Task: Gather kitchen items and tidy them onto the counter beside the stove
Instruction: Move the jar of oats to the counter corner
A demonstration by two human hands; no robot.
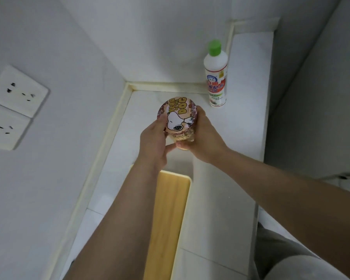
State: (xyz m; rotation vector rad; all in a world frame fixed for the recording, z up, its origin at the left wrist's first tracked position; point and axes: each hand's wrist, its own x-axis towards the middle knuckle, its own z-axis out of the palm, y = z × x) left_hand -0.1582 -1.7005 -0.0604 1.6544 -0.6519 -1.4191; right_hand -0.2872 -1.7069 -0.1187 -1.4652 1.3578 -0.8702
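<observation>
While your left hand (154, 138) curls round the left side of the jar (177, 122), fingers up the wall and thumb tucked low near the base, your right hand (204, 136) mirrors it on the right side, fingers curved along the wall up to the lid's rim. Both hands are closed on the jar, and neither holds anything else.

The jar sits at the centre of the frame, over the far corner of the white counter (220, 178). Your hands hide the base, so it cannot be told whether it touches the surface. The printed lid (174, 112), which bears a cartoon dog, faces up toward the camera and leans a little toward the top of the frame. The long axis runs from the hidden base between your thumbs up through the lid, so the jar is close to upright with a slight tilt. A grainy, light-brown filling shows through the clear wall under the lid.

The step in hand appears to be setting a gathered item on the counter. The next move likely calls for lowering the jar until its base rests flat, then loosening both hands together.

A white bottle (215, 77) with a green cap stands upright at upper right, near the jar but apart from it. A wooden board (168, 219) lies at lower centre beneath your forearms. Two wall sockets (14, 91) occupy the left edge. No stove is in view.
</observation>
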